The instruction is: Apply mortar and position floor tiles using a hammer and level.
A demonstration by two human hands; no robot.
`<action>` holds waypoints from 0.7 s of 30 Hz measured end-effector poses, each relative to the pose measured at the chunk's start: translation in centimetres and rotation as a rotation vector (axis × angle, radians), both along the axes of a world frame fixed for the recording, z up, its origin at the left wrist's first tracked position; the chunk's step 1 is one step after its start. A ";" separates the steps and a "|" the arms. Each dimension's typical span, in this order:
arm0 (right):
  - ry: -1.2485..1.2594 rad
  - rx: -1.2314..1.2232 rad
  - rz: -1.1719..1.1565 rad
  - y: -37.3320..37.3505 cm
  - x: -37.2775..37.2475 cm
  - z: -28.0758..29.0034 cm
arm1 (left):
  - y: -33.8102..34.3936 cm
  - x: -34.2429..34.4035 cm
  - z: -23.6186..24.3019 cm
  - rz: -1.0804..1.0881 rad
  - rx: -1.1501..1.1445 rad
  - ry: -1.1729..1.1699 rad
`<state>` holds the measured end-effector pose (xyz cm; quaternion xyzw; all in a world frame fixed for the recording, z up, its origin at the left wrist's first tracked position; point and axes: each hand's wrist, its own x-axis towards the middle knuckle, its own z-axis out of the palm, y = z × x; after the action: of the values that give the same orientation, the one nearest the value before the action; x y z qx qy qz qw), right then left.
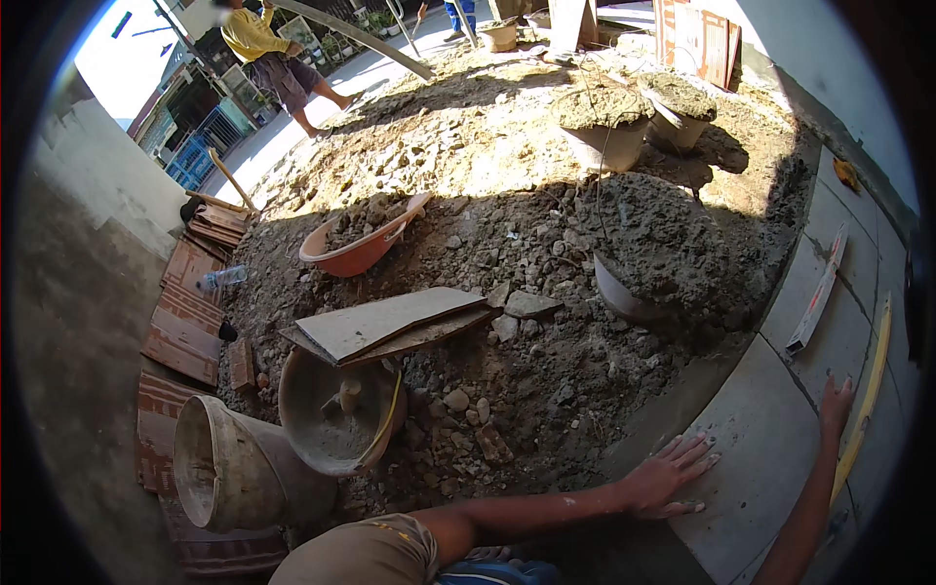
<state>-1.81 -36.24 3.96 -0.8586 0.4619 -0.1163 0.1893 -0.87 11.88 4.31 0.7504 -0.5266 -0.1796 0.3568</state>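
My left hand [673,476] lies flat with fingers spread on a large grey floor tile [731,468], near its edge beside damp mortar [673,409]. My right hand [836,402] rests on the tiles further right, its fingers stretched out and holding nothing. Close along its right side runs a long yellow bar [868,400]. Just beyond that hand a pale straight bar [819,288], like a spirit level, lies across the tiles. Both palms are hidden. My left forearm comes in from the lower middle, my right from the lower right.
A grey mortar heap [673,234] and rubble fill the middle. Two filled buckets [604,146] stand beyond. To the left are an orange pan [361,255], tile pieces [390,322] on a bucket [336,429], and a tipped bucket [244,468]. A person in yellow [253,44] walks far left.
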 end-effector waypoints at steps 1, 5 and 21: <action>-0.030 -0.034 -0.029 0.7 2.1 -1.2 | 1.5 0.6 0.0 0.022 -0.018 0.015; -0.043 -0.161 -0.115 2.5 7.7 -4.7 | 6.8 2.8 0.7 0.125 -0.036 0.063; -0.130 -0.328 0.000 5.3 11.3 -6.5 | 8.6 4.0 3.4 0.256 -0.198 0.456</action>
<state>9.48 -30.90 -2.58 -0.8688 0.4234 -0.2452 0.0762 3.13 20.49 7.71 0.7126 -0.3485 -0.2447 0.5576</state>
